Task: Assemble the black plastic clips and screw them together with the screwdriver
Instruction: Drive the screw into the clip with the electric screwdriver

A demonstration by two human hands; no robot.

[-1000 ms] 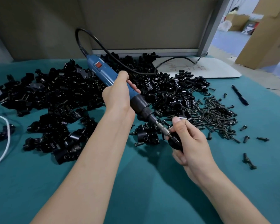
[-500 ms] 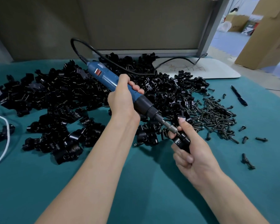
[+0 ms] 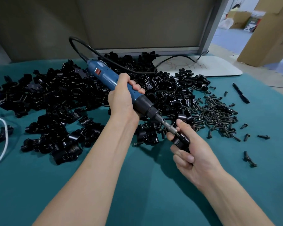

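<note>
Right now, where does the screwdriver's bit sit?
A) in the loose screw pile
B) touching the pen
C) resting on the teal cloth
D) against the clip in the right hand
D: the left hand grips the blue screwdriver, its bit meeting the black clip held in the right hand.

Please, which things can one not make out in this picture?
- Screw in the black clip: head view, hidden by the screwdriver bit and the right-hand grip; seating unknown.
- Writing on the white board: head view, too faint to read.
- White cable: head view, cut off by the left edge.
</note>
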